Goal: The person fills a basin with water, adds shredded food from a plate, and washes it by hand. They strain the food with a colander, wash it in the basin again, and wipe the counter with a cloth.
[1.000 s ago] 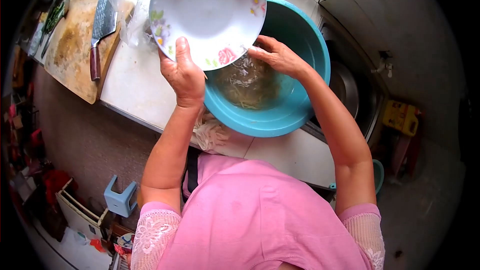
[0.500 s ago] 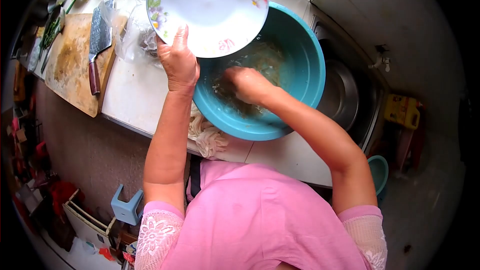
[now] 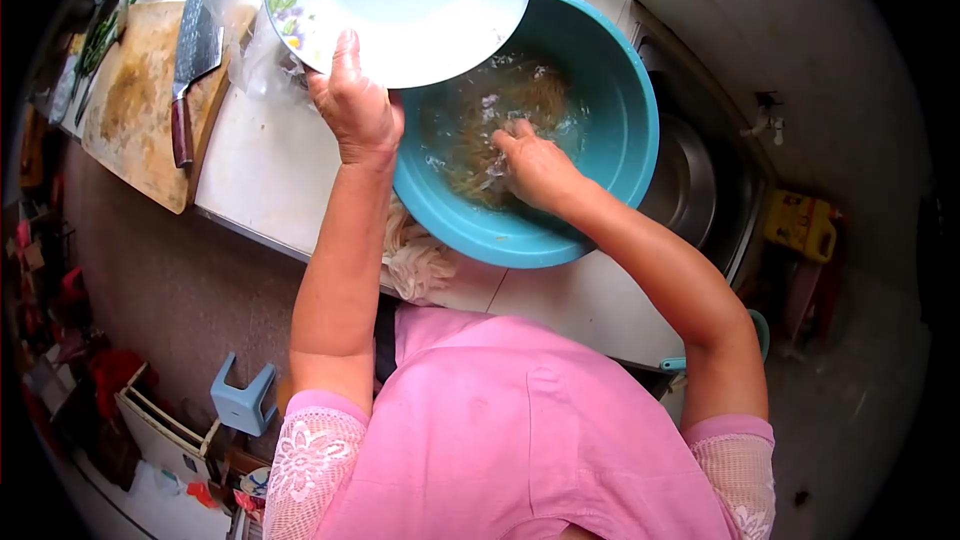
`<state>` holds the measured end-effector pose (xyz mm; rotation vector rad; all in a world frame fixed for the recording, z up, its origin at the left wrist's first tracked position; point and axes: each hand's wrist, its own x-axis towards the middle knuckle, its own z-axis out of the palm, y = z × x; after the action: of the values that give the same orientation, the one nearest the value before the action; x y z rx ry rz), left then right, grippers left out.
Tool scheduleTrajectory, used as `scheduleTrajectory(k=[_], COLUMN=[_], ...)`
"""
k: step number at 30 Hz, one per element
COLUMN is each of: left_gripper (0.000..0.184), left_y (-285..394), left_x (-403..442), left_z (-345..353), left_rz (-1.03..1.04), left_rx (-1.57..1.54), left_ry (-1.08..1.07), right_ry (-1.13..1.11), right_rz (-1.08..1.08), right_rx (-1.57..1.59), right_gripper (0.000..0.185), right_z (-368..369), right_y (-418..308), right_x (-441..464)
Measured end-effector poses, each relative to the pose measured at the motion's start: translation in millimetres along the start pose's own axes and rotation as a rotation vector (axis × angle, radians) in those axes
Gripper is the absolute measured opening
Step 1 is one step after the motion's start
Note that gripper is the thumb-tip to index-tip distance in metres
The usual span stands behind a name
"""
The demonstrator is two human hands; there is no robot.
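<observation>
A white floral plate [image 3: 400, 5] is gripped at its lower left rim by my left hand [image 3: 355, 110], thumb on top, and it overhangs the left part of a teal basin [image 3: 620, 130]. Inside the basin, thin brownish strands [image 3: 535, 85] lie in water. My right hand [image 3: 535, 165] is down in the basin at the strands, its fingers bent and drawn together at the water. Whether strands are between those fingers is too small to tell.
Left of the basin, a cleaver [image 3: 195, 65] lies on a wooden cutting board [image 3: 125, 120], beside a clear plastic bag [image 3: 265, 65]. A cloth [image 3: 415, 260] lies by the counter's front edge. A metal sink [image 3: 685, 180] is at the right, a blue stool [image 3: 242, 396] below left.
My right hand has gone from the plate's rim down into the basin, then shifted slightly right. The plate in my left hand has moved up and left.
</observation>
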<state>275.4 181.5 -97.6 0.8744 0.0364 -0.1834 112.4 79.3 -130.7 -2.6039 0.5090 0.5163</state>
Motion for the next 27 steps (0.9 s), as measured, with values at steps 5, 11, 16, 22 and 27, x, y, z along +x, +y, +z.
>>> scheduleTrajectory(k=[5, 11, 16, 22, 27], left_gripper=[0.027, 0.029, 0.03, 0.029, 0.027], left_y=[-9, -5, -6, -7, -6], left_x=[6, 4, 4, 4, 2], left_z=[-6, -5, -4, -6, -5], left_rz=[0.052, 0.014, 0.025, 0.069, 0.065], left_rx=[-0.012, -0.028, -0.019, 0.015, -0.018], left_ry=[-0.035, -0.031, -0.006, -0.076, -0.072], right_ry=[0.031, 0.119, 0.038, 0.164, -0.008], right_rz=[0.075, 0.16, 0.103, -0.197, 0.271], right_rx=[0.552, 0.352, -0.127, 0.131, 0.937], right_gripper=[0.021, 0.065, 0.081, 0.032, 0.023], right_z=[-22, -77, -22, 0, -59], right_y=[5, 23, 9, 8, -15], right_x=[9, 12, 1, 13, -2])
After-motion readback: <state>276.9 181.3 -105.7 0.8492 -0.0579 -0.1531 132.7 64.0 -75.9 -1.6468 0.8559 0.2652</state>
